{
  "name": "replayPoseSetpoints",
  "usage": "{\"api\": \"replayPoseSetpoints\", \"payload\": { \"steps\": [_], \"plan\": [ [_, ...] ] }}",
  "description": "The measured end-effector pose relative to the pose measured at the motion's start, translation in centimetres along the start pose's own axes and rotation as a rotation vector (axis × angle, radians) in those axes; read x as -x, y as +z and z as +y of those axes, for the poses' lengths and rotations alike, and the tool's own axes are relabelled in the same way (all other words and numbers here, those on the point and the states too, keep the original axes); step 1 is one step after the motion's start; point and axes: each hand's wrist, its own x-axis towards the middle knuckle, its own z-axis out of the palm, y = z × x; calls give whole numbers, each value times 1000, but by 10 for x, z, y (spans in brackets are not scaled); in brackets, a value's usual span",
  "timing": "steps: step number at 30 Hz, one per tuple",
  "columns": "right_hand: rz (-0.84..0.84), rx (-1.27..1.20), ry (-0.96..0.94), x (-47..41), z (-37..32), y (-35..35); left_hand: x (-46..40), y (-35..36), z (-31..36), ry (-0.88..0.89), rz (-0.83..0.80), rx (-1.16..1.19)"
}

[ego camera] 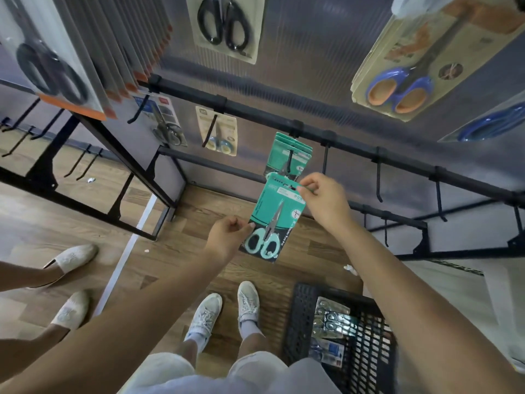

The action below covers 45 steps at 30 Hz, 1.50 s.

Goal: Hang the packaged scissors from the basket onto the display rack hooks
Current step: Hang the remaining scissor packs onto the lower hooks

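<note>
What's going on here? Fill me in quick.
A person is stocking a scissors display. Both hands hold one teal pack: the right hand pinches its top edge, the left hand pinches its lower left side. The pack is just in front of a hook that already carries matching teal packs, and is not on it yet. A black basket on the floor to the right holds more packs. Another person's feet show at the left.

No legible text on the teal scissors package, only blurred print.
</note>
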Motion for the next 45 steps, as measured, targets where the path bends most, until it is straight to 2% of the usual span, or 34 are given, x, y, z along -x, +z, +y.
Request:
{"api": "replayPoseSetpoints", "payload": {
  "steps": [12, 17, 25, 30, 39, 45],
  "plan": [
    [75, 158, -48, -38, 2, 10, -45, 16, 7, 61, 92, -140],
    [73, 325, -82, -43, -1, 9, -54, 20, 12, 76, 100, -239],
    [93, 395, -109, -59, -3, 4, -75, 27, 39, 87, 47, -456],
    [114, 453, -175, -65, -4, 3, -87, 34, 55, 98, -17, -460],
    [129, 563, -213, -59, -5, 2, -74, 36, 79, 185, -51, -375],
    [216, 616, -171, -32, -13, -9, -45, 17, 102, 341, -32, -592]
  ]
}}
